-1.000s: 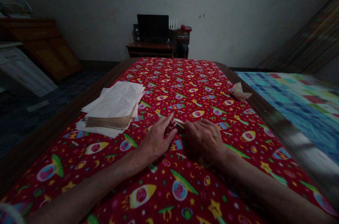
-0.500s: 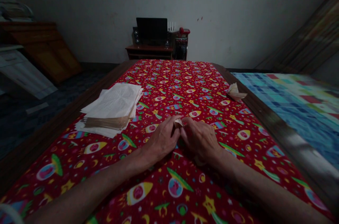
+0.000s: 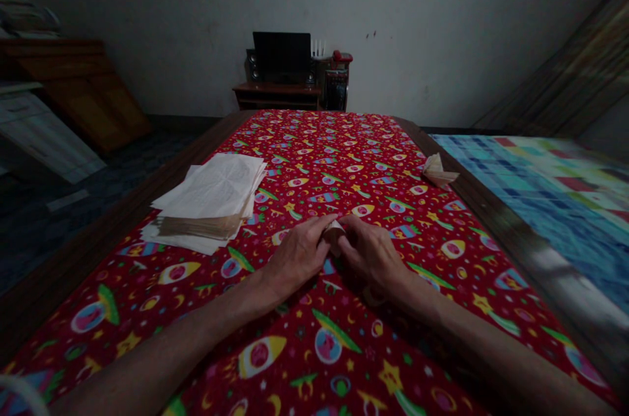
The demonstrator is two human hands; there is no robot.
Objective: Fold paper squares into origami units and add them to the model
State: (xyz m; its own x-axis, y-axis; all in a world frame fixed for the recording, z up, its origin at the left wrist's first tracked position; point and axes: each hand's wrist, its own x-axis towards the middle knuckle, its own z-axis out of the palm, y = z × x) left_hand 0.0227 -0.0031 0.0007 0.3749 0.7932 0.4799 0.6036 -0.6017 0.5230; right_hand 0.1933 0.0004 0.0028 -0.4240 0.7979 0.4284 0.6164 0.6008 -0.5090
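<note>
Between my two hands, over the middle of the red patterned cloth, is a small piece of folded paper point(image 3: 335, 227). My left hand point(image 3: 302, 251) pinches its left side, and my right hand point(image 3: 372, 247) grips its right side with bent fingers. Most of the paper is hidden by the fingers. Left of my hands lies a stack of thin paper sheets point(image 3: 212, 188), its top sheet creased in lines that meet near the centre. Toward the right edge of the cloth sits a folded paper shape point(image 3: 438, 172) with pointed parts.
The red cloth point(image 3: 314, 350) with rockets and stars covers a dark wooden table point(image 3: 528, 272). A bed point(image 3: 535, 187) with a checked cover stands at the right. Behind the table are a monitor point(image 3: 282, 54) on a low desk and a red telephone point(image 3: 343, 56). Wooden cabinets point(image 3: 93, 92) stand at the left.
My right hand's fingers have shifted slightly around the small folded paper, and more of it shows between my hands. The stack and the folded shape stay where they were.
</note>
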